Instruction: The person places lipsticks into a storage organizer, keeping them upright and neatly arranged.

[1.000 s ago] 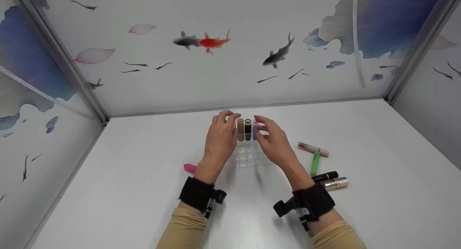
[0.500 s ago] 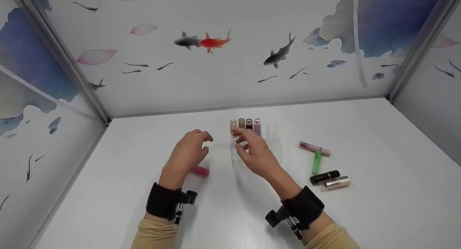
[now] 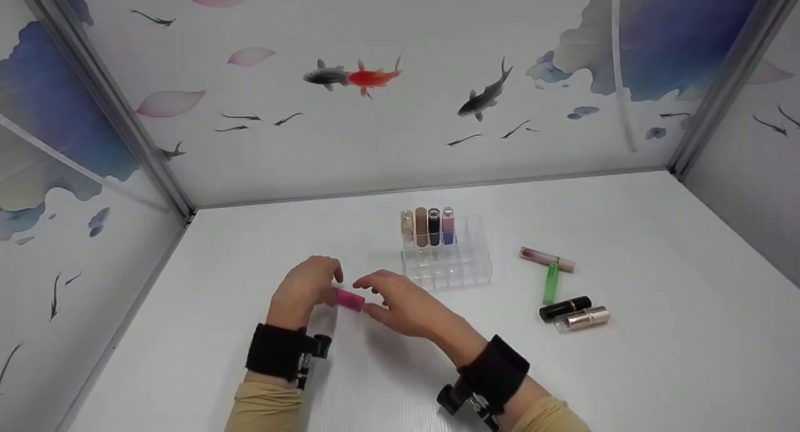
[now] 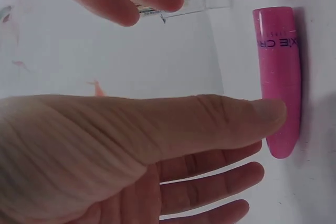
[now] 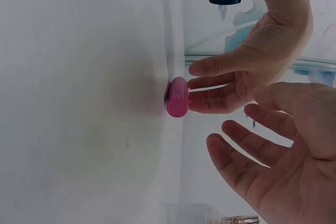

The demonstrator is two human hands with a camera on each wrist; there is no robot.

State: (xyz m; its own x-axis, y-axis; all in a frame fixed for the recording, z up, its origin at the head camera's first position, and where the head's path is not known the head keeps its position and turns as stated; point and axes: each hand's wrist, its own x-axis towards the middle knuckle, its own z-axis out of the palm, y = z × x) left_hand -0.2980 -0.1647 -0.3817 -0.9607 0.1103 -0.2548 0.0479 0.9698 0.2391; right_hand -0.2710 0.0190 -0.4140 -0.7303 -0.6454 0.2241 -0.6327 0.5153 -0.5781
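Note:
A bright pink lipstick tube (image 3: 350,299) with dark lettering lies on the white table, left of centre. My left hand (image 3: 307,289) is at its left end, fingers loosely extended. In the left wrist view the thumb of that hand overlaps the tapered end of the pink lipstick tube (image 4: 278,72). Just off the tube's right end, my right hand (image 3: 403,304) holds nothing, its thumb and fingers spread apart. The right wrist view shows both hands beside the tube (image 5: 177,98). Behind them stands a clear lipstick organizer (image 3: 472,257) with several tubes upright in its back row.
To the right lie several loose cosmetics: a pink lip gloss tube (image 3: 547,259), a green tube (image 3: 550,283), a black lipstick (image 3: 565,308) and a silver-gold lipstick (image 3: 583,319). Printed panels (image 3: 400,157) wall in the table at the back and sides.
Both hands have left the organizer and come down to the pink lipstick tube, the left hand first, then the right. Upright tubes in the back row are now uncovered.

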